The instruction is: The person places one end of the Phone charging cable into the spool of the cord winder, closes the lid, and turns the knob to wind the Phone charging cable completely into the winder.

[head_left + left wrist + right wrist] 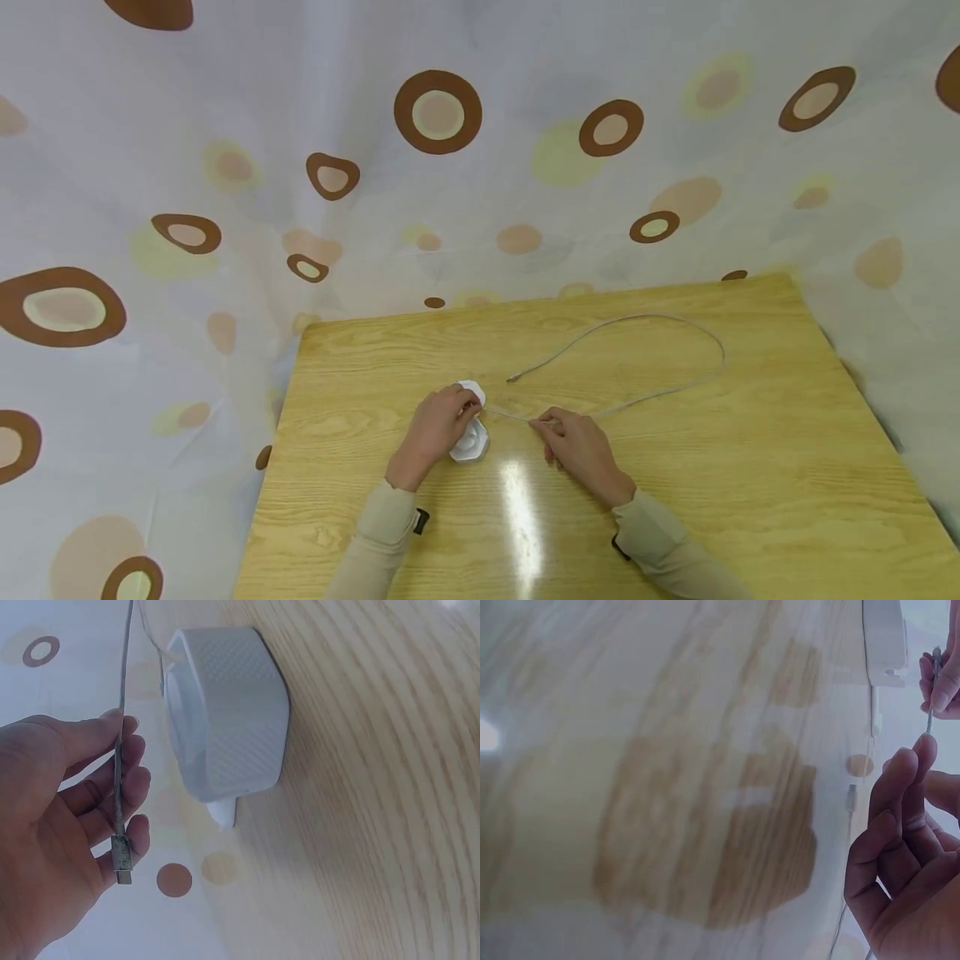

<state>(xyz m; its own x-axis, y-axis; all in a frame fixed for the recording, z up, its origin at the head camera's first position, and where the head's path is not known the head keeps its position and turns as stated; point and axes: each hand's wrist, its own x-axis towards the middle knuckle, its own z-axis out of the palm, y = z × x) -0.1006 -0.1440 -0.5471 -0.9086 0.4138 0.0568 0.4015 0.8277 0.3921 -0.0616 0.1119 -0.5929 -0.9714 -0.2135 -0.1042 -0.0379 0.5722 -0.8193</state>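
A thin grey cable (660,315) runs between the two hands and loops over the table. My left hand (442,421) pinches it between thumb and fingers, just above a white many-sided case (469,445). In the left wrist view, the cable's metal plug (121,853) hangs down across the fingers of that hand, beside the case. My right hand (581,450) pinches the cable farther along, to the right of the case. Behind the left hand lies a second white many-sided piece (474,390), partly covered by the fingers; whether it joins the case is hidden.
The cable's other plug (513,379) lies loose on the wooden table (360,467), behind and between the hands. A sheet with brown and yellow spots (510,192) hangs past the table's back and side edges. Light glares on the tabletop near the front.
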